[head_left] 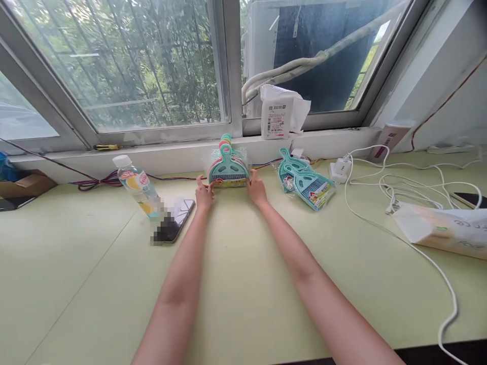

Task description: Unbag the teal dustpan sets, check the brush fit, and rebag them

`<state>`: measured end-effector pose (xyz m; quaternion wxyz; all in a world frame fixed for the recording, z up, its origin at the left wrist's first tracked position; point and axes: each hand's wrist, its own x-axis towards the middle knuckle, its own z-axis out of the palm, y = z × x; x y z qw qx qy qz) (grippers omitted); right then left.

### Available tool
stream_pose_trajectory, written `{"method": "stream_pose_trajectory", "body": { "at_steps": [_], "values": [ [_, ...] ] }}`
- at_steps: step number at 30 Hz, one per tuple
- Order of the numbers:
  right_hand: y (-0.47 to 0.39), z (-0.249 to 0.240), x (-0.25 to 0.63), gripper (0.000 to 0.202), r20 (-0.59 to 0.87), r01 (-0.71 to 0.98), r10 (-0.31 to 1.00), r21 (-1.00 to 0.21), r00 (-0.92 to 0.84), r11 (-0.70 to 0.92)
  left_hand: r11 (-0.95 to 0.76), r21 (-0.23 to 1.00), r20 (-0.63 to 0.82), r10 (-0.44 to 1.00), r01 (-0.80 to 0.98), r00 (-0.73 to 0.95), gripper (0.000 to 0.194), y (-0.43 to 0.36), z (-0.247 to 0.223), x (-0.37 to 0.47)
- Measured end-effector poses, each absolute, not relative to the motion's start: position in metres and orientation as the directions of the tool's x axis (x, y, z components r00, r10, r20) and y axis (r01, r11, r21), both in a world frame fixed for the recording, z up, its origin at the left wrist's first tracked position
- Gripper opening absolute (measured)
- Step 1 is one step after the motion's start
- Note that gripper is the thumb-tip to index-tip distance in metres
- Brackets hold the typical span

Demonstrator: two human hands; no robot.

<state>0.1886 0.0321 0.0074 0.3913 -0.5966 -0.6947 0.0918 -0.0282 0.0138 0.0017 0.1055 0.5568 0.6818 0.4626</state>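
A stack of mini dustpan-and-brush sets in clear plastic stands upright at the back of the table, by the wall under the window. The front set is turquoise, with pink and other colours showing behind it. My left hand holds the stack's lower left edge with bent fingers. On the opposite side, my right hand grips the lower right edge. To the right, a few loose turquoise dustpan-and-brush sets lie overlapping on the table. The fingertips behind the stack are partly hidden.
A drink bottle and a phone are left of my left arm. A tissue pack rests on the sill. White cables, a charger and a paper bag occupy the right; a cardboard box is far left.
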Motion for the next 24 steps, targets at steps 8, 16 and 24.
{"method": "stream_pose_trajectory", "body": {
  "at_steps": [8,16,24],
  "values": [
    [0.023,0.011,0.196,0.054,0.454,0.420,0.891,-0.808,-0.002,0.413,-0.071,0.587,0.524,0.793,0.806,-0.312,0.044,-0.002,0.015,-0.013],
    [-0.006,0.021,0.198,0.043,0.548,0.565,0.836,-0.686,-0.012,0.458,-0.222,0.316,0.594,0.804,0.922,-0.009,0.052,-0.023,0.024,0.004],
    [-0.060,0.018,0.250,0.036,0.553,0.776,0.833,-0.519,-0.016,0.359,-0.275,0.097,0.536,0.824,0.957,0.183,0.057,-0.012,0.016,0.000]
  ]
}}
